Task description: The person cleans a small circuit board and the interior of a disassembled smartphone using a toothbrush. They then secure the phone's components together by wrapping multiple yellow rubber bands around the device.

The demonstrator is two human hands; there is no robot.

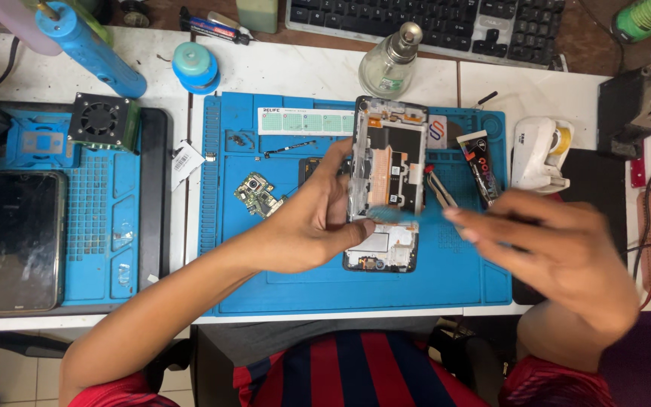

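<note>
Opened phone (387, 185): centre of the frame, back cover off, its inner parts bare; held lengthwise over the blue work mat (476, 271).
Left hand (312, 226): closed around the phone's left edge and lower part, thumb across its face.
Right hand (559, 252): right of centre, blurred; fingers pinched on a thin blue strip (397, 216) that reaches across to the phone.
Tweezers (440, 192): on the mat just right of the phone.
Small circuit board (256, 194): on the mat, left of the left hand.
Glass bottle (389, 62): above the mat, top centre.
Keyboard (446, 21): along the top edge.
Tape dispenser (540, 154): white, right of the mat.
Second phone (22, 240): dark screen up, on another blue mat at the left edge.
Small fan (99, 119): upper left, above that phone.
Blue cylinder tool (96, 51): upper left corner, lying slantwise.
</note>
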